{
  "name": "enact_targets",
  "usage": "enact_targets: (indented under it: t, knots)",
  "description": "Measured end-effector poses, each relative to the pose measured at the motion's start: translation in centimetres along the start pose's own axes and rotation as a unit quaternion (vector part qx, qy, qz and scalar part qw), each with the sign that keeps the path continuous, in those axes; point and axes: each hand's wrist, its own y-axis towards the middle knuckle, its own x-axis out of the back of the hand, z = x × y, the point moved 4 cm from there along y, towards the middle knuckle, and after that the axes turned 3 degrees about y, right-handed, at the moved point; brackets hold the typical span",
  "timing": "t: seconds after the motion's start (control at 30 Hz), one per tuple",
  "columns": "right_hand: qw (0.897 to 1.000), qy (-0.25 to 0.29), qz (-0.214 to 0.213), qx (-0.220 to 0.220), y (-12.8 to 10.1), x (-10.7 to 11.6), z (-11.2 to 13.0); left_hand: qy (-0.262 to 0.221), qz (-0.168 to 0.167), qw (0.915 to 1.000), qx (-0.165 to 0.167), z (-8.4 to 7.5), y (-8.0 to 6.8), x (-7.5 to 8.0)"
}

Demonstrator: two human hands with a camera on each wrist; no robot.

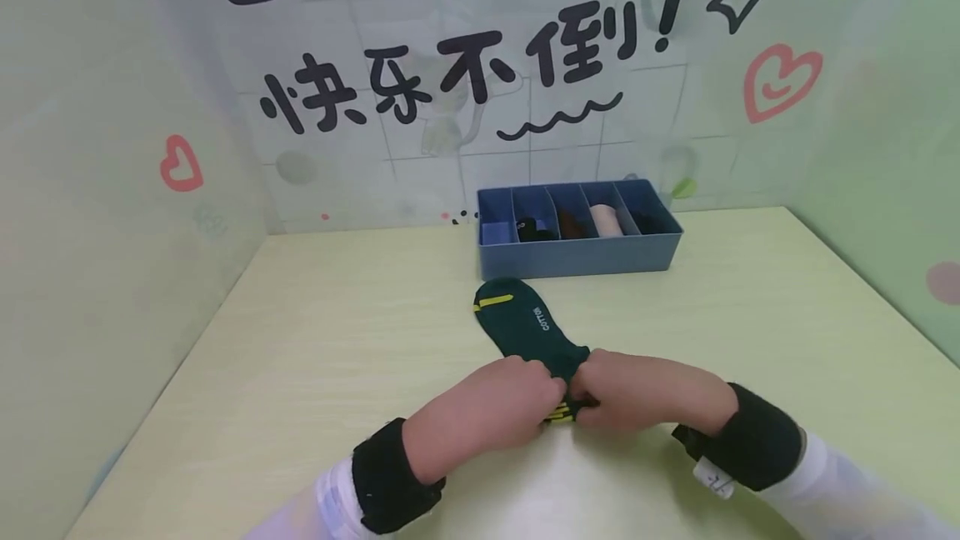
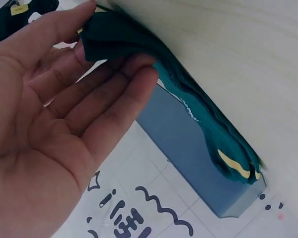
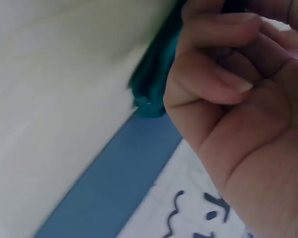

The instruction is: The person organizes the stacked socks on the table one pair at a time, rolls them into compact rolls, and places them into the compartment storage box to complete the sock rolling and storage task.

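Head view, both hands together at near end of dark green sock (image 1: 525,327), left hand (image 1: 487,411) and right hand (image 1: 637,390) pinching it

Free room and obstacles. The blue divided box (image 1: 579,255) stands at the far side of the table (image 1: 315,357), just beyond the green sock (image 1: 525,327), blocking forward travel at table height. Patterned walls (image 1: 97,190) close the left, right and rear. Bare tabletop lies open on either side of the left hand (image 1: 491,411) and right hand (image 1: 637,394).
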Motion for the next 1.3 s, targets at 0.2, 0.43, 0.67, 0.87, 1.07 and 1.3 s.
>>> enact_targets:
  t: [0.2, 0.43, 0.67, 0.87, 1.07, 1.3]
  knots:
    - [0.993, 0.104, 0.017, -0.059, 0.4, 0.2, -1.4, -0.018, 0.002, 0.9998, 0.012, 0.4, 0.2, 0.1]
    - [0.998, 0.039, -0.022, -0.053, 0.2, 0.7, -0.6, -0.008, 0.005, 0.9997, 0.024, 0.6, 0.4, 0.0]
    - [0.954, -0.244, -0.139, 0.102, -0.9, 0.6, 2.3, -0.046, 0.001, 0.9981, 0.040, 1.0, 0.6, -0.2]
    - [0.909, -0.358, -0.155, 0.148, -1.3, -0.5, 3.1, -0.109, 0.001, 0.9912, 0.076, 1.3, 1.0, -0.2]
    - [0.907, -0.353, -0.167, 0.155, -0.9, -0.6, 2.7, -0.097, -0.012, 0.9915, 0.087, 1.4, 1.1, 0.0]
    - [0.907, -0.354, -0.179, 0.143, -0.5, -0.8, 2.5, -0.017, -0.033, 0.9963, 0.078, 1.3, 0.7, -0.1]
